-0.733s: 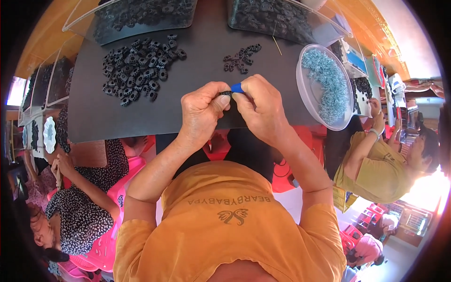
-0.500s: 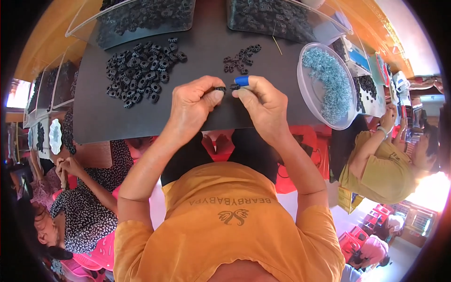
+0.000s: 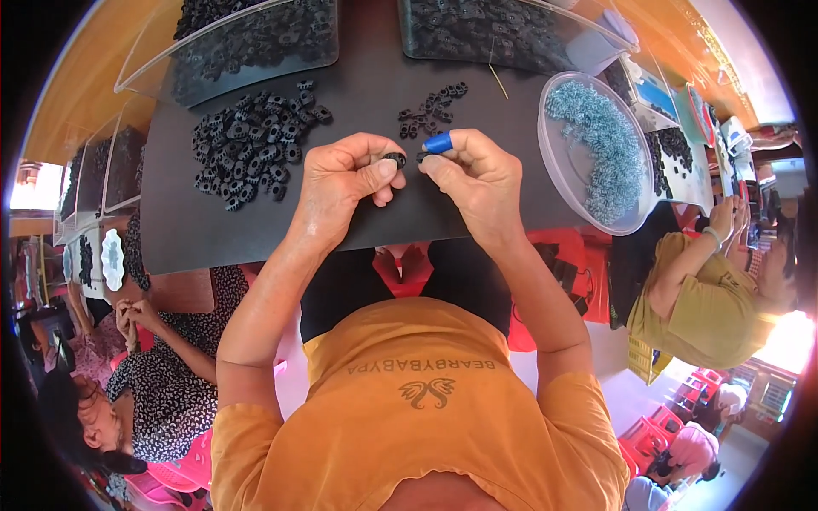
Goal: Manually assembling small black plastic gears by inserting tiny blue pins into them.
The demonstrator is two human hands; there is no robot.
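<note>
Between thumb and forefinger, my left hand (image 3: 349, 183) pinches a small black plastic part (image 3: 395, 159). My right hand (image 3: 473, 179), with blue tape (image 3: 438, 143) round its forefinger, closes on another small dark piece (image 3: 421, 157), mostly hidden by the fingertips. A narrow gap separates the two hands above the dark table (image 3: 341, 230). Beyond my left hand lies a heap of black plastic parts (image 3: 247, 149). A smaller scatter of black pieces (image 3: 430, 111) lies just past my right hand.
Two clear bins, one at the far left (image 3: 256, 60) and one at the far right (image 3: 486, 38), hold many black parts. A round clear tray (image 3: 558, 183) of small bluish springs stands at the right. A thin yellowish stick (image 3: 499, 83) lies nearby. Co-workers sit on both sides.
My hands have shifted slightly, and the left fingers have turned and loosened, showing more of the black part. The whole view has moved a little.
</note>
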